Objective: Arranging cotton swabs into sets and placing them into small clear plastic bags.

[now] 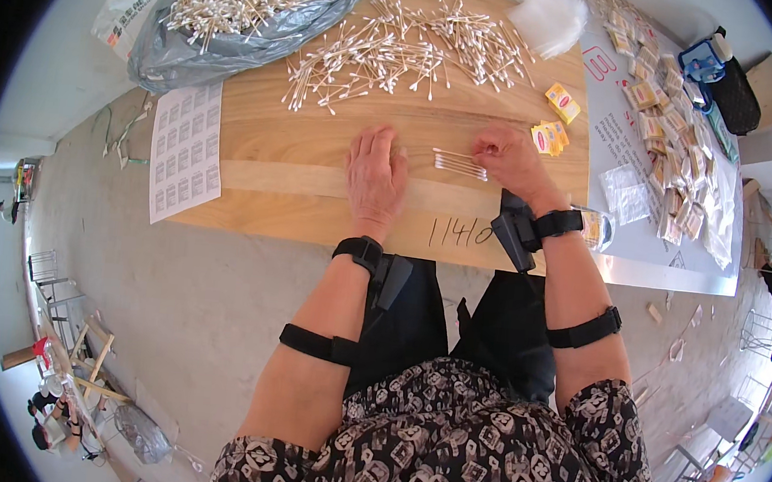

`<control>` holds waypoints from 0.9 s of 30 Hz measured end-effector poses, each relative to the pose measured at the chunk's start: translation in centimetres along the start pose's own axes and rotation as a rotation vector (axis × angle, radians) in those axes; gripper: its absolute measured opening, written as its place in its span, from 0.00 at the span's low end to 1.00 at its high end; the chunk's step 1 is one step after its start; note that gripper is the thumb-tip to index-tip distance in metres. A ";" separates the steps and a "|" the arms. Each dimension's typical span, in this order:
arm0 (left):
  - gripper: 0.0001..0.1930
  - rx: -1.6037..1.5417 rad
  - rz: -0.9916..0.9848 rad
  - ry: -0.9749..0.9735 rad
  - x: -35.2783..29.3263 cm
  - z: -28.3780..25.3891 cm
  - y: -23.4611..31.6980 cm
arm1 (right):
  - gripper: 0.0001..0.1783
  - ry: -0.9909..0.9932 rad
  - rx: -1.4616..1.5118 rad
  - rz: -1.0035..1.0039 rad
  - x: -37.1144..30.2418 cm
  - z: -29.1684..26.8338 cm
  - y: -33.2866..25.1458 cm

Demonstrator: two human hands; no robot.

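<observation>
1. Plainly, the short row of cotton swabs (457,163) lies between the two hands, its sticks side by side, their long axis running left to right, roughly along the near edge of the wooden tabletop (283,154).
2. The right hand (508,163) is the nearer: its fingertips are at the row's right end, so the swabs extend leftward from them. Those fingers are curled and narrow; whether they grip a swab cannot be told.
3. The left hand (376,174) rests palm down, just left of the row, its thumb apart from its extended fingers; nothing shows in its grasp.
4. Toward the tabletop's far edge spreads a loose heap of swabs (412,50); a swab-filled grey bag (177,59) covers the far left corner, and a printed sheet (186,159) overlaps the left edge.
5. Yellow packets (549,138) lie near the right edge. Beyond it, a grey panel (609,123) carries many small wrapped bundles (673,165).
6. Around lies a pale, littered floor (206,308).
</observation>
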State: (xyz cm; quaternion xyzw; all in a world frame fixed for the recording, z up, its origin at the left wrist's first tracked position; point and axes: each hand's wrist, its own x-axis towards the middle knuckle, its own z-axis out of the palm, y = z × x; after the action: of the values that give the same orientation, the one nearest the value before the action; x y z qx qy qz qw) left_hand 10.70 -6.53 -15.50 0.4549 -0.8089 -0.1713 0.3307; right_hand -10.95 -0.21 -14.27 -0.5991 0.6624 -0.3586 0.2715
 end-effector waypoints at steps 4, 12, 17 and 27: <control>0.15 0.054 0.096 -0.093 0.2 -0.2 0.7 | 0.04 -0.011 -0.004 0.024 -0.5 -0.3 0.5; 0.15 0.076 0.207 -0.181 0.0 -0.4 0.8 | 0.05 0.186 0.218 0.008 -2.6 1.7 -0.6; 0.15 0.068 0.211 -0.165 0.0 -0.2 0.8 | 0.06 0.226 0.157 -0.005 -3.1 2.2 -0.9; 0.15 0.076 0.216 -0.171 0.1 0.1 0.6 | 0.06 0.228 0.212 -0.010 -3.3 2.2 -0.9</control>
State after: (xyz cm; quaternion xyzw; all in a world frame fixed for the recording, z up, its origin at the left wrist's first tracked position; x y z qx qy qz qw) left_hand 10.23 -6.26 -15.16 0.3612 -0.8842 -0.1421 0.2598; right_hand -8.23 2.73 -15.07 -0.5259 0.6443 -0.4936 0.2544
